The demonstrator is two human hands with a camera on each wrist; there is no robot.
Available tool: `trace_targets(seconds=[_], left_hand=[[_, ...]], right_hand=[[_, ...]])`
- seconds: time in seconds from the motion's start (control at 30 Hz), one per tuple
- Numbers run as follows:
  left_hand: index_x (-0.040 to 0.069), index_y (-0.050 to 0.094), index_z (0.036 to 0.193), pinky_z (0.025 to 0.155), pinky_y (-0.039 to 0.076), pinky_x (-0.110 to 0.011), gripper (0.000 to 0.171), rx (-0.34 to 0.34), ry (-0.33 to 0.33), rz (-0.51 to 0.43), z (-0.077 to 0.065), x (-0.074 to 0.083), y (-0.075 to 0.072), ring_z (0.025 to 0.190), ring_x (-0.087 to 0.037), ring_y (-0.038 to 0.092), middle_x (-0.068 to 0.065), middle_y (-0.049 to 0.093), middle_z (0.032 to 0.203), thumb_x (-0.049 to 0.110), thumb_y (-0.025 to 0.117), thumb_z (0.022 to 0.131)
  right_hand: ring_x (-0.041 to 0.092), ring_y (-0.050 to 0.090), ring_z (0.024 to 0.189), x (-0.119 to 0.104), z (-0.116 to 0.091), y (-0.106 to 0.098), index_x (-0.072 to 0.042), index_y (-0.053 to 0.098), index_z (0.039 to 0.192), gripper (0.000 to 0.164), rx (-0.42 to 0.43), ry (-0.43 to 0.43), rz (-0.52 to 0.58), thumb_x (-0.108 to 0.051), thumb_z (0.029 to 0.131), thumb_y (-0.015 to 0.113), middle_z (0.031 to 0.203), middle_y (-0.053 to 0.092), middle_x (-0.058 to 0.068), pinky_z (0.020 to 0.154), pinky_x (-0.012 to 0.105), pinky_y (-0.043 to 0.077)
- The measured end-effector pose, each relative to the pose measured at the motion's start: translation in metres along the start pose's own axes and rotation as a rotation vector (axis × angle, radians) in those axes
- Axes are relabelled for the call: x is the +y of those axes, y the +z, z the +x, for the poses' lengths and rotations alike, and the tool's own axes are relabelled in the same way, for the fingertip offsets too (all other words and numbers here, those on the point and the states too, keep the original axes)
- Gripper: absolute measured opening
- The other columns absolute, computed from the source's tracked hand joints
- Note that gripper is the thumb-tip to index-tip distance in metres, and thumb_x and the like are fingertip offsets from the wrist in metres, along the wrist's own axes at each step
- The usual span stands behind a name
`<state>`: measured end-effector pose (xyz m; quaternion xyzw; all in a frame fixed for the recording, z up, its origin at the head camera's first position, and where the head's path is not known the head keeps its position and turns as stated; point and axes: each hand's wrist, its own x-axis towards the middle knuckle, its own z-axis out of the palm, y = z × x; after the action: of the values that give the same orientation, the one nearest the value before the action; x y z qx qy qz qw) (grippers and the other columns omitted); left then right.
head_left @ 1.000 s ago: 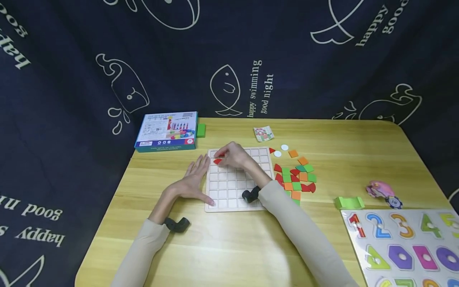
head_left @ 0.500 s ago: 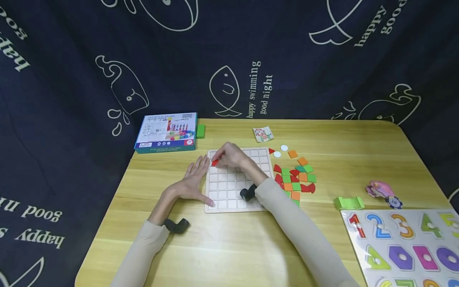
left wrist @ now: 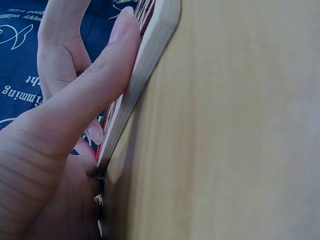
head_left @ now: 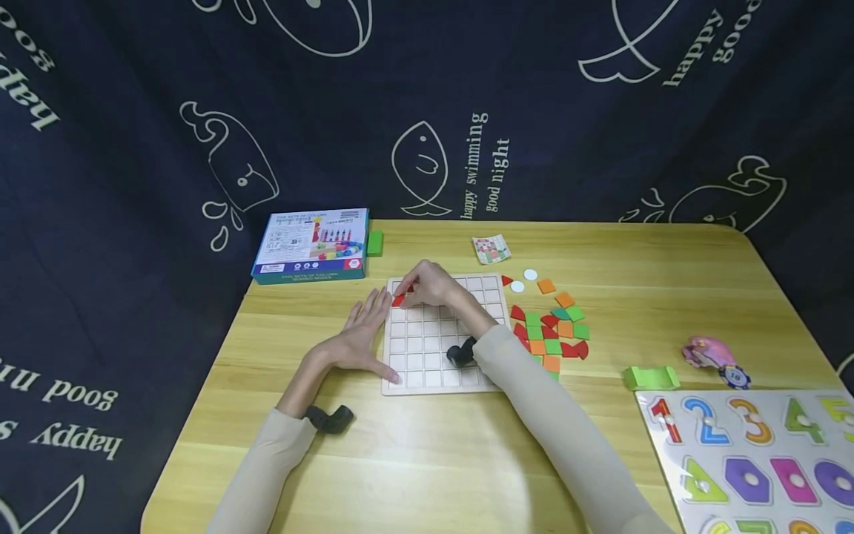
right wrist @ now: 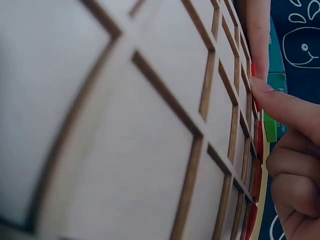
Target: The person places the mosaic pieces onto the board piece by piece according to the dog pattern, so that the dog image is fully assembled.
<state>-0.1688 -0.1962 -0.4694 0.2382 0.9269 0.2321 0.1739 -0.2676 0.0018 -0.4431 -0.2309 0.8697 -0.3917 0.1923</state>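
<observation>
So the red piece [head_left: 398, 301] is now at the left edge of the grid board [head_left: 423, 365], near the top corner; a second ago it was slightly further right. Right hand [head_left: 430, 285] has slid left with it, thumb and finger pinched on the piece. Left hand [head_left: 356, 337] hasn't budged: fingers straight, thumb spread wide along the board's left side. Text-wise, the box [head_left: 310, 247] says "FIVE SETS OF COLUMN", rest too tiny. Backdrop cloth [head_left: 333, 148] reads "happy swimming good night", and the number puzzle [head_left: 750, 445] shows 1 to 5.
</observation>
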Motion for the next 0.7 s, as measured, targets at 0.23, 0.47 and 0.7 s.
trace_targets(seconds=[0.23, 0.47, 0.7], left_hand=[[0.011, -0.015, 0.154, 0.122, -0.01, -0.054, 0.147, -0.006, 0.001, 0.009, 0.002, 0.003, 0.001, 0.149, -0.028, -0.021, -0.008, -0.022, 0.162, 0.069, 0.08, 0.058], [0.01, -0.013, 0.154, 0.121, -0.01, -0.054, 0.148, -0.002, -0.001, 0.001, 0.003, 0.004, 0.002, 0.149, -0.029, -0.021, -0.009, -0.022, 0.161, 0.069, 0.081, 0.056], [0.011, -0.013, 0.154, 0.122, -0.008, -0.055, 0.149, 0.01, 0.0, -0.003, 0.001, 0.001, 0.002, 0.15, -0.029, -0.021, -0.008, -0.021, 0.162, 0.071, 0.081, 0.054]], right_hand=[[0.01, 0.045, 0.071, 0.005, -0.006, -0.005, -0.012, 0.078, 0.097, 0.024, -0.018, 0.022, 0.024, -0.013, 0.073, 0.084, 0.088, 0.071, 0.003, 0.062, 0.02, 0.037], [0.011, 0.031, 0.05, 0.021, -0.046, -0.055, -0.011, 0.073, 0.112, 0.032, 0.074, -0.032, 0.088, -0.013, 0.08, 0.079, 0.054, 0.039, -0.002, 0.052, 0.022, 0.031], [0.012, 0.026, 0.045, 0.086, -0.103, -0.119, -0.01, 0.072, 0.113, 0.031, 0.343, 0.268, 0.131, -0.013, 0.083, 0.076, 0.05, 0.029, -0.007, 0.044, 0.025, 0.024]])
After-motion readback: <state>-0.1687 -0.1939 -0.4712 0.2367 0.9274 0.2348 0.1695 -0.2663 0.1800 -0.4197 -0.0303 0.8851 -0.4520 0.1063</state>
